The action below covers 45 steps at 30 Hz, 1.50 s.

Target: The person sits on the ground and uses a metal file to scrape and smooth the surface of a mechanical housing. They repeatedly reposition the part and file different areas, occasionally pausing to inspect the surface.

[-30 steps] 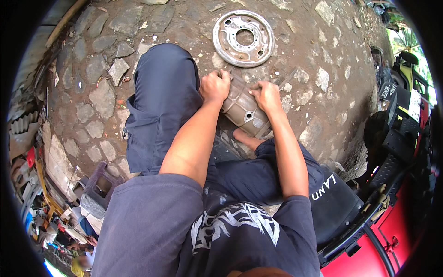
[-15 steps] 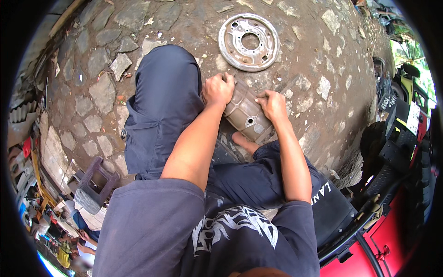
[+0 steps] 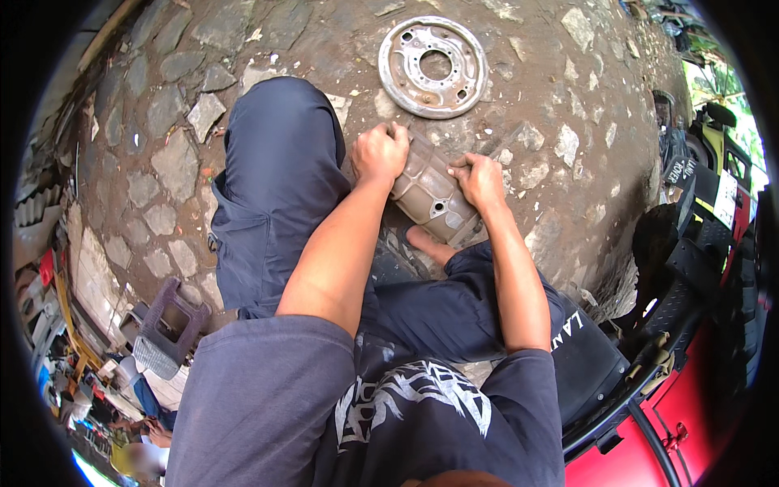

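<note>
Between my knees I hold a brownish-grey ribbed metal housing (image 3: 428, 189), slightly tilted, with a small hole in its near half. My left hand (image 3: 380, 152) is closed over its far left edge, the fingers curled and partly hidden behind it. On the right side my right hand (image 3: 479, 180) grips the edge, thumb and forefinger close together at the rim. The housing's underside is out of sight. Just beyond it, a round metal backing plate (image 3: 402, 84) with a large centre hole lies flat on the ground.
Rough stone-and-dirt ground (image 3: 560, 97) surrounds me. A dark plastic stool (image 3: 167, 325) lies to the left, near clutter and another person (image 3: 154, 438). Close on my right stands a red vehicle (image 3: 625, 454) with a black mudflap (image 3: 588, 357).
The whole view has shifted slightly, and the ground and backing plate appear a little higher and further left. Both hands keep their grip on the housing.
</note>
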Each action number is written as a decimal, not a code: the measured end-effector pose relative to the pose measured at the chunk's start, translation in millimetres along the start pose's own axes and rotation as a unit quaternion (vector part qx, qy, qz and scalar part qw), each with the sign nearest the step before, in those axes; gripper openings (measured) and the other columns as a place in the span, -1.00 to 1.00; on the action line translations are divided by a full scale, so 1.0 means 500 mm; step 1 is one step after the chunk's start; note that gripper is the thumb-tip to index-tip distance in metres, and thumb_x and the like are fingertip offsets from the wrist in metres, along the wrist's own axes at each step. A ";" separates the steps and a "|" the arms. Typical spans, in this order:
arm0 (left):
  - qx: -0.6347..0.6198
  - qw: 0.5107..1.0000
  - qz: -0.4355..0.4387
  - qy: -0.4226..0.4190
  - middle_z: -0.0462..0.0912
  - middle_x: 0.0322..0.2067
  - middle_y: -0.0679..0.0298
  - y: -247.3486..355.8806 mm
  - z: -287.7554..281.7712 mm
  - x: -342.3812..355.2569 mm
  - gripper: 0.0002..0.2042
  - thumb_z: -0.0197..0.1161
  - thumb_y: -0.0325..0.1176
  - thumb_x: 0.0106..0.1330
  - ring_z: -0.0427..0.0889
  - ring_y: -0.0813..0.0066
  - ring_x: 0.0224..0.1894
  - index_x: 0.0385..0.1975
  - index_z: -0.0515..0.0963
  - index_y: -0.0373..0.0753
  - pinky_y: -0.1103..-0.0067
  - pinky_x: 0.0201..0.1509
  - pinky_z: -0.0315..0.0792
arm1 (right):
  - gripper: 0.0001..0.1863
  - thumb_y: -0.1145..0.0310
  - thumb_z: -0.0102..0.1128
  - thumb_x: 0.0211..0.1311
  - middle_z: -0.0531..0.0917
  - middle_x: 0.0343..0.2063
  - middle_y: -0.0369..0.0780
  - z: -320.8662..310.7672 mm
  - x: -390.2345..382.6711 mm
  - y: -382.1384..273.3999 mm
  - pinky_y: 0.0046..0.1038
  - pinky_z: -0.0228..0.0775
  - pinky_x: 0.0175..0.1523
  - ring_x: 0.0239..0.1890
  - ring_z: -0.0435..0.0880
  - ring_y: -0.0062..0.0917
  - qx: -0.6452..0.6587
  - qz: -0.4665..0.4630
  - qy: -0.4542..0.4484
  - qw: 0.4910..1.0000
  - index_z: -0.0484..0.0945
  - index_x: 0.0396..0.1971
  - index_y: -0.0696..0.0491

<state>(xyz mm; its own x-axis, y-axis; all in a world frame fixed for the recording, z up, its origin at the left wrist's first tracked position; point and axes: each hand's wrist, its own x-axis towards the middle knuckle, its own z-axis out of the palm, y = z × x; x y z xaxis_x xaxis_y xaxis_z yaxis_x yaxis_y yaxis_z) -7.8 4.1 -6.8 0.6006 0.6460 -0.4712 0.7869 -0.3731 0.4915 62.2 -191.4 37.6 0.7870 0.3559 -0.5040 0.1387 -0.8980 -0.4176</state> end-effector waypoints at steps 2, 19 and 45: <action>-0.001 1.000 -0.004 -0.005 0.76 -0.23 -0.16 0.008 -0.006 -0.005 -0.56 0.06 -0.02 0.40 0.74 -0.16 -0.10 -0.24 0.76 -0.25 0.13 0.11 0.56 | -0.74 0.27 0.52 0.13 0.80 -0.30 -0.01 0.007 0.021 -0.007 -0.29 0.61 0.03 -0.20 0.83 -0.20 -0.005 -0.004 -0.006 1.000 0.82 -0.17 -0.01; -0.026 1.000 -0.002 0.000 0.77 -0.22 -0.10 0.005 0.007 -0.004 -0.56 0.06 -0.02 0.39 0.75 -0.11 -0.09 -0.28 0.77 -0.26 0.16 0.09 0.58 | -0.73 0.21 0.56 0.09 0.81 -0.25 -0.04 0.023 0.040 -0.014 -0.27 0.60 0.05 -0.18 0.82 -0.20 0.009 -0.009 0.018 1.000 0.84 -0.20 -0.06; -0.041 0.999 0.018 -0.008 0.75 -0.20 -0.15 -0.001 -0.007 -0.005 -0.56 0.06 -0.04 0.39 0.73 -0.16 -0.09 -0.24 0.75 -0.30 0.13 0.11 0.56 | -0.73 0.26 0.54 0.07 0.80 -0.27 -0.01 0.017 0.044 -0.041 -0.28 0.59 0.07 -0.14 0.82 -0.20 0.041 -0.002 0.003 0.999 0.83 -0.21 0.02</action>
<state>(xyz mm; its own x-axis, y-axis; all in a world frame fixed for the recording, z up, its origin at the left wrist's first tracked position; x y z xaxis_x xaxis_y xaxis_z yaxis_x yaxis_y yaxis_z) -9.9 5.0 -3.4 0.6311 0.6217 -0.4639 0.7509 -0.3394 0.5666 71.6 -162.9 29.0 0.7904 0.3570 -0.4979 0.0915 -0.8724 -0.4802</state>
